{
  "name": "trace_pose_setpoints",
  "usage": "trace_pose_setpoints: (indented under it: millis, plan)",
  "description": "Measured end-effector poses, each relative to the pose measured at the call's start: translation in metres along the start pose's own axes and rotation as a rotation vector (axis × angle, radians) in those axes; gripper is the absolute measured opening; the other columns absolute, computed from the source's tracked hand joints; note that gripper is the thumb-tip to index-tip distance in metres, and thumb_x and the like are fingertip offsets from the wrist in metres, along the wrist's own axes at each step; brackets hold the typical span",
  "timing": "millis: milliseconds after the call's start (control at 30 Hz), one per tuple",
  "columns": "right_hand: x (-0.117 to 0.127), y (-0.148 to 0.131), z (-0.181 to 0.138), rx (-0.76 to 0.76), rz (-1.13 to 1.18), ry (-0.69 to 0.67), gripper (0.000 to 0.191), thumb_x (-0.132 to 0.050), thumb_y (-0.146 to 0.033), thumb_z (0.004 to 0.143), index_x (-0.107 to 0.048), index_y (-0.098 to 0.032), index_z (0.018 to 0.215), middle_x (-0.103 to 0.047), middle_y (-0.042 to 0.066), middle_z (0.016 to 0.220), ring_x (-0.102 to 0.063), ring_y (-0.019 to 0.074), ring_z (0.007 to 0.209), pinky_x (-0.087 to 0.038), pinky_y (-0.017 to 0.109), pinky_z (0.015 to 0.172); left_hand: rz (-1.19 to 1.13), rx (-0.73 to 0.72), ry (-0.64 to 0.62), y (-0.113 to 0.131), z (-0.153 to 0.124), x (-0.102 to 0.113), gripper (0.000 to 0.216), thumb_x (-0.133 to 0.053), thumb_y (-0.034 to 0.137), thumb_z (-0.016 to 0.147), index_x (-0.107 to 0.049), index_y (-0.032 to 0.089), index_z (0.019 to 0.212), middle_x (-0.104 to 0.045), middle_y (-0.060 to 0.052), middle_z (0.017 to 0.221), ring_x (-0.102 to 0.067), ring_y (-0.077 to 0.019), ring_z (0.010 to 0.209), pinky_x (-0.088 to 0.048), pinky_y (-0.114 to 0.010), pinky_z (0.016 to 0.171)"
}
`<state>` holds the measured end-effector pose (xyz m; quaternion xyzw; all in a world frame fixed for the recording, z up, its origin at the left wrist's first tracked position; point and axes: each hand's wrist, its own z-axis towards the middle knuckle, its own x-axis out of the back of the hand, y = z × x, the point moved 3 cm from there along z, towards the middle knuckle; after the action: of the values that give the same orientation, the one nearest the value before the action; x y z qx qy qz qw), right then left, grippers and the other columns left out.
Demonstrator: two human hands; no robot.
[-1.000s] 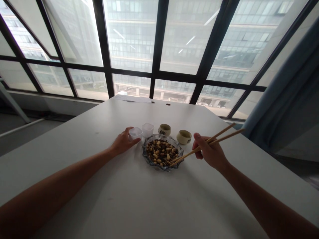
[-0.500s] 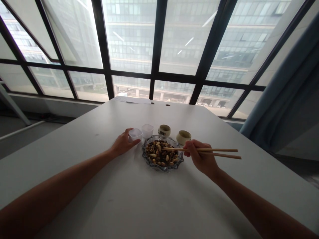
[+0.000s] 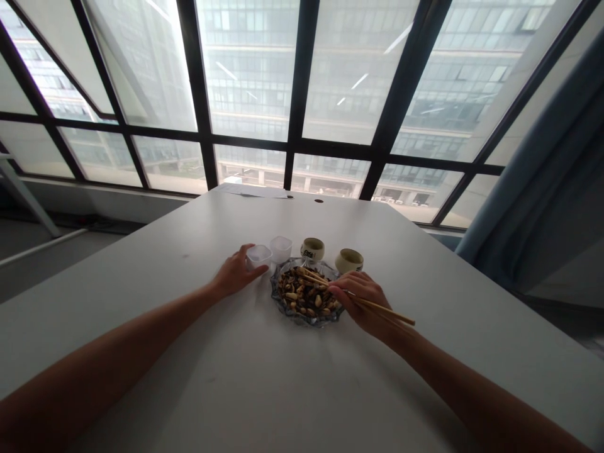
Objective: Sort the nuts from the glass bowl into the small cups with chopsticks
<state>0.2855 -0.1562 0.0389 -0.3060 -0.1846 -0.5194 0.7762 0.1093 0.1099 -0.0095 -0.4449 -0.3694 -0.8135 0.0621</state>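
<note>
Between the thumb and fingers of my left hand (image 3: 238, 274) is a small clear plastic cup (image 3: 259, 254), standing on the table. A second clear cup (image 3: 282, 248) is right behind it. My right hand (image 3: 363, 302) grips a pair of wooden chopsticks (image 3: 384, 308), their tips down in the mix of nuts and dark seeds (image 3: 306, 296). That mix fills a scalloped glass dish (image 3: 278, 303); my fingers cover part of its right rim. Whether the tips pinch a nut is too small to tell.
Behind the dish stand a ceramic cup with dark lettering (image 3: 312, 250) and another ceramic cup (image 3: 350, 260), close to my right hand. White paper (image 3: 255, 191) lies at the far end of the white table (image 3: 264, 390). A blue curtain (image 3: 533, 163) hangs at the right.
My right hand has turned and shifted left over the dish's right rim. The chopsticks now slope down to the right, tips farther left and up in the mix. My left hand stays at the cup.
</note>
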Motion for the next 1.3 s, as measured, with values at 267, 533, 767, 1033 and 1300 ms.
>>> trace_pose_setpoints:
  millis: [267,533,767,1033,1300]
  plan:
    - [0.001,0.033,-0.012,-0.677,0.403,0.291,0.046,-0.064,-0.064,0.084,-0.072,-0.019,0.073,-0.071,0.006,0.059,-0.067,0.0207,0.057,-0.052,0.032,0.057,-0.003,-0.001,-0.008,-0.001,0.0,0.0,0.077,-0.062,0.061,0.08,-0.042,0.017,0.14,-0.067,-0.017,0.121,-0.066,-0.0319,0.108,-0.051,-0.043,0.092]
    - [-0.011,0.079,-0.031,-0.986,0.768,0.403,0.048,-0.078,-0.065,0.065,-0.067,-0.018,0.068,-0.063,0.002,0.05,-0.057,0.0155,0.044,-0.048,0.029,0.044,0.013,-0.008,0.001,0.0,0.0,0.0,0.077,-0.063,0.061,0.08,-0.043,0.016,0.139,-0.068,-0.017,0.118,-0.067,-0.0316,0.104,-0.052,-0.042,0.089]
    - [-0.01,0.082,-0.031,-0.99,0.871,0.327,0.045,-0.08,-0.061,0.065,-0.067,-0.018,0.068,-0.061,0.001,0.048,-0.054,0.0135,0.043,-0.046,0.027,0.043,0.012,-0.003,-0.003,0.0,0.0,0.0,0.079,-0.062,0.062,0.079,-0.043,0.015,0.14,-0.068,-0.017,0.118,-0.067,-0.0324,0.104,-0.052,-0.043,0.088]
    - [-0.012,0.078,-0.032,-0.966,0.875,0.249,0.048,-0.082,-0.062,0.063,-0.068,-0.017,0.065,-0.061,0.001,0.049,-0.053,0.0114,0.045,-0.044,0.024,0.043,0.0,-0.022,0.015,-0.002,0.001,-0.001,0.079,-0.063,0.062,0.078,-0.044,0.016,0.139,-0.068,-0.017,0.117,-0.067,-0.0324,0.103,-0.051,-0.043,0.088]
    - [-0.008,0.075,-0.03,-0.961,0.882,0.204,0.047,-0.088,-0.058,0.058,-0.07,-0.016,0.066,-0.062,0.0,0.055,-0.055,0.0105,0.048,-0.045,0.023,0.043,-0.01,-0.017,0.006,-0.001,0.0,0.0,0.077,-0.064,0.061,0.078,-0.044,0.018,0.139,-0.069,-0.015,0.116,-0.067,-0.0315,0.104,-0.052,-0.042,0.088]
